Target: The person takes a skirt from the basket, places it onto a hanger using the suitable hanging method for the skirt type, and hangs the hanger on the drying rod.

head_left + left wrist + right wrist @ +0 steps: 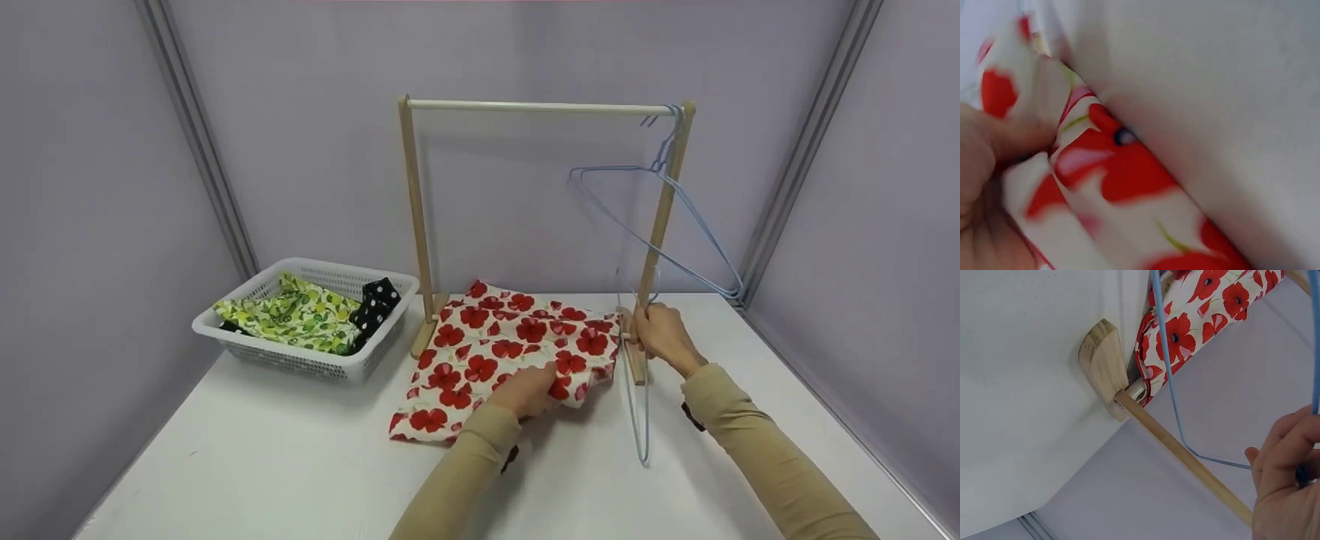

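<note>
A white cloth with red poppies (491, 349) lies spread on the table, its far part by the foot of a wooden rack. My left hand (529, 390) pinches the cloth's near right edge between thumb and fingers, with some fabric bunched in the grip, as the left wrist view shows. Beside the rack's right post, my right hand (664, 337) holds a light blue wire hanger (643, 459) on its side, one corner pointing toward me. In the right wrist view the curled fingers (1283, 450) are around the hanger's wire, and part of the grip is cut off.
The rack's white rail (540, 107) carries more blue hangers (697, 214) at its right end. A white perforated basket (360, 361) on the left contains a green-and-yellow patterned cloth (292, 319) and a black polka-dot cloth (375, 311). Walls enclose the table.
</note>
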`<state>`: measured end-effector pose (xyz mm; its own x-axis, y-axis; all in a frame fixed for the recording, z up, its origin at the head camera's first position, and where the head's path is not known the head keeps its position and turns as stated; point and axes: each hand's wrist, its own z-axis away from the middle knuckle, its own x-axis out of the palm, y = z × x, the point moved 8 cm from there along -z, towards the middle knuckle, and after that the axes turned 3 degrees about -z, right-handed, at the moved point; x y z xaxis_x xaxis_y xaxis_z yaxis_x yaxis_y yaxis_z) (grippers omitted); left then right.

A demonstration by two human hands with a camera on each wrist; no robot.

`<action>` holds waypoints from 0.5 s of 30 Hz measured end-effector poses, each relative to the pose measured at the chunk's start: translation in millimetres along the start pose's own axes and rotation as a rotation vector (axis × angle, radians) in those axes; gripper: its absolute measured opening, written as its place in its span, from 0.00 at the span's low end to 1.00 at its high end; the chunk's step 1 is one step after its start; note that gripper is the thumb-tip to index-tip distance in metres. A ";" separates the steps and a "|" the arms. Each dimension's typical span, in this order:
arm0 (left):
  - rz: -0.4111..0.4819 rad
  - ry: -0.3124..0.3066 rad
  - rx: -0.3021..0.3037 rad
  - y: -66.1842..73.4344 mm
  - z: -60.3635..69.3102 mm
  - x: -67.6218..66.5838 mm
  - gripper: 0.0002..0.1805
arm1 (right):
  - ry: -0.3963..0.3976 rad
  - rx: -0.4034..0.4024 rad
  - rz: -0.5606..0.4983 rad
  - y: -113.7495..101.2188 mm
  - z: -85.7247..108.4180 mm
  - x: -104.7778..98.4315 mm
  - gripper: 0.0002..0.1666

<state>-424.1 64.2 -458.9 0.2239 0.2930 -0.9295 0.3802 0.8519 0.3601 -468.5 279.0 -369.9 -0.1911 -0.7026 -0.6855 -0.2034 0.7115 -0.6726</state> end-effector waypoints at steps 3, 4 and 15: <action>0.239 0.068 -0.049 -17.0 -5.0 -9.4 0.31 | -0.007 0.002 0.024 1.6 -0.2 -0.6 0.25; 0.310 0.102 -0.058 -23.2 -6.2 -13.0 0.30 | -0.009 0.005 0.027 2.2 -0.2 -0.9 0.25; 0.940 0.476 -0.063 -81.5 0.3 -57.0 0.29 | -0.059 0.042 -0.063 11.3 -4.2 3.0 0.24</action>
<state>-467.6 -22.1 -435.2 0.0235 0.9754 -0.2191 0.1865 0.2110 0.9595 -475.4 284.8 -378.4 -0.1216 -0.7447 -0.6562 -0.1725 0.6669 -0.7249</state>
